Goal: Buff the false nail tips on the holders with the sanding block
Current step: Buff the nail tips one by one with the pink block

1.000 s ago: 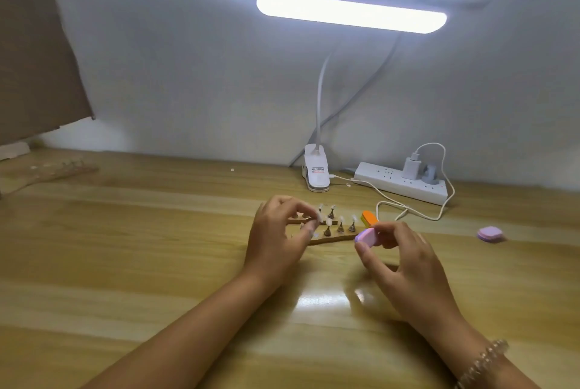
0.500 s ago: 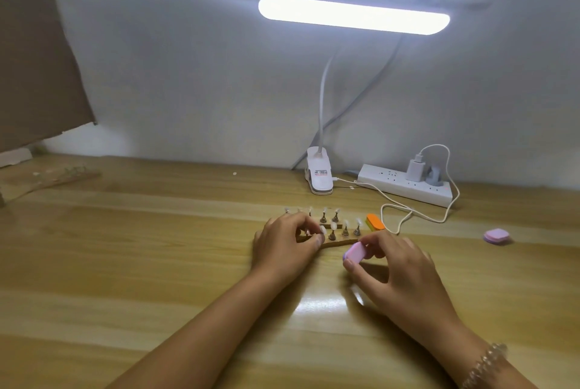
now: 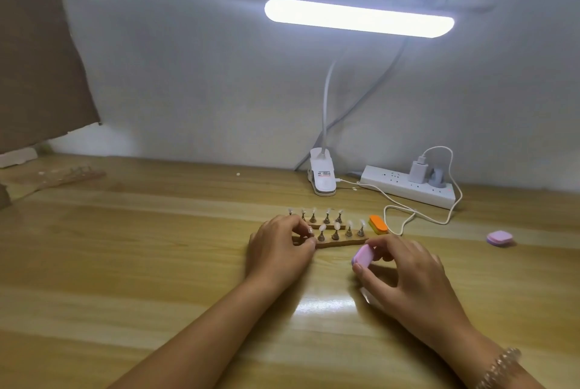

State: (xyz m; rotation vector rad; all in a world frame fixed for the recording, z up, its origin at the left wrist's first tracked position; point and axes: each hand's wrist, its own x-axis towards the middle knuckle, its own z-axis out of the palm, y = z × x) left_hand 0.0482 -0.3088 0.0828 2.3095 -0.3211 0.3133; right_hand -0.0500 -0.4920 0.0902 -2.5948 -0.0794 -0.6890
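Observation:
Two wooden strips stand side by side on the desk, the near holder strip (image 3: pixel 339 243) and the far one (image 3: pixel 329 226), each carrying several small metal stands tipped with pale false nails (image 3: pixel 336 226). My left hand (image 3: pixel 279 250) pinches the left end of the near strip between thumb and fingers. My right hand (image 3: pixel 405 275) pinches a pink sanding block (image 3: pixel 363 255) just in front of the strip's right end, a little apart from the nails.
An orange sanding block (image 3: pixel 378 224) lies right of the holders and a second pink block (image 3: pixel 499 238) sits far right. Behind are a clip lamp base (image 3: pixel 323 176), a power strip (image 3: pixel 408 187) with a looping white cable (image 3: pixel 405 213), and cardboard (image 3: pixel 37 68) at left.
My right hand has drawn the pink block down and back from the nails toward me. My left hand has slid from the stands to the near strip's left end.

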